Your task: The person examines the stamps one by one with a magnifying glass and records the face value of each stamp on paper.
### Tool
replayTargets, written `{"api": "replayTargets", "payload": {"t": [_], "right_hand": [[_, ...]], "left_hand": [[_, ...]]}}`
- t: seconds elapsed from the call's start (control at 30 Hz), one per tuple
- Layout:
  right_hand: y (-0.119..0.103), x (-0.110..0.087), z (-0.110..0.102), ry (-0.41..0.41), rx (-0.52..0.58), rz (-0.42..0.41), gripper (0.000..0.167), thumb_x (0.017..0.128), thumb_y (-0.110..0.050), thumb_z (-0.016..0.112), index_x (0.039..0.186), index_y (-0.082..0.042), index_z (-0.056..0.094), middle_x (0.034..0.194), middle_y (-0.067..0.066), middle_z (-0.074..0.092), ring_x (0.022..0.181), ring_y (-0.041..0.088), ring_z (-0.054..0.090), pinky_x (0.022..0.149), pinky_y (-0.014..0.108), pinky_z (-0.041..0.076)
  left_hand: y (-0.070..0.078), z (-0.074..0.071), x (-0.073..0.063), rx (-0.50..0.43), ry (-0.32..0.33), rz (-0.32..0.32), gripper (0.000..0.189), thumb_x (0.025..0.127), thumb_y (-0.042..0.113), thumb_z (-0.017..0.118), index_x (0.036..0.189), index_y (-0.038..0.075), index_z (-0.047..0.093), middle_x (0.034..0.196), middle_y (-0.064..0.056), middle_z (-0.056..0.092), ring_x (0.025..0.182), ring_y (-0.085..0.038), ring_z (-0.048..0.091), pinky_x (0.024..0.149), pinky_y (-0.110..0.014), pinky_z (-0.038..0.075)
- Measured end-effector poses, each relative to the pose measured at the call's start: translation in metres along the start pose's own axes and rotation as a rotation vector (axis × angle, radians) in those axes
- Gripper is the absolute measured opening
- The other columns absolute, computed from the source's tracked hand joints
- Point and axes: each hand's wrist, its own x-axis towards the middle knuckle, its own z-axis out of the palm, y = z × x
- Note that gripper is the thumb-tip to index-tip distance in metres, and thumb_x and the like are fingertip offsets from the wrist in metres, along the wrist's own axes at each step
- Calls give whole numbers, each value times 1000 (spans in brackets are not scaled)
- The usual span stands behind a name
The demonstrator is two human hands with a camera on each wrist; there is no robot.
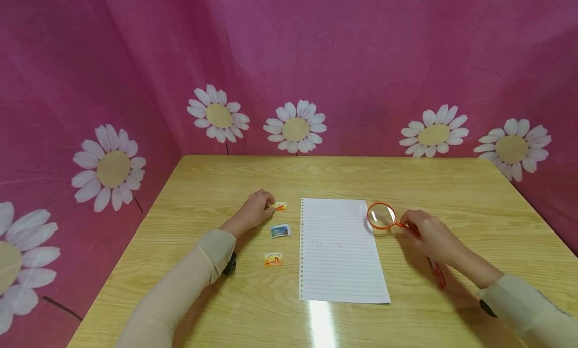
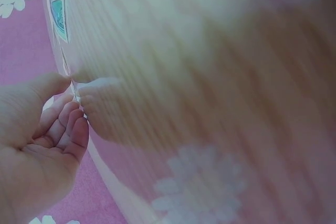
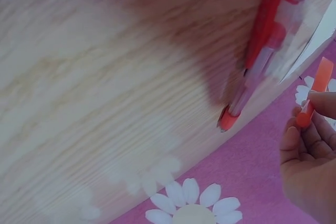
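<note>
My left hand (image 1: 255, 210) has thumb and fingertips at the edge of a small orange-and-white postage stamp (image 1: 281, 207); in the left wrist view they pinch its thin edge. Nearer lie a blue-green stamp (image 1: 280, 231), its edges curling up, and another orange stamp (image 1: 273, 259). My right hand (image 1: 431, 235) grips the orange-red handle (image 3: 317, 85) of a magnifying glass (image 1: 381, 216). Its round lens is above the upper right edge of a lined sheet of paper (image 1: 340, 277), which bears faint pencilled figures.
A red and clear pen (image 3: 260, 61) lies on the wooden table (image 1: 253, 308) beneath my right hand and wrist. Behind and left of the table hangs a pink cloth (image 1: 343, 62) with large white daisies. Light glares on the tabletop below the paper.
</note>
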Motion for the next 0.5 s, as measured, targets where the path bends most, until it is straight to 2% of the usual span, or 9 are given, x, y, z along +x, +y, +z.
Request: {"api": "replayTargets", "payload": {"t": [0.17,0.5], "right_hand": [[4,-2,-4,-43,-13,57,23,73,0,81,85,-6,63,77,-2,60,70,7,45,58,24,41],[7,-4,-9,-114,17,117,16,79,0,76,87,-3,63,70,-3,56,62,2,38,53,21,35]], "left_hand": [[1,0,1,9,4,-5,16,94,10,64,105,-2,63,93,-12,56,82,-20,49,77,-34,46],[0,2,1,8,-3,-6,15,94,9,62,104,-2,61,93,-12,56,81,-20,48,76,-34,45]]}}
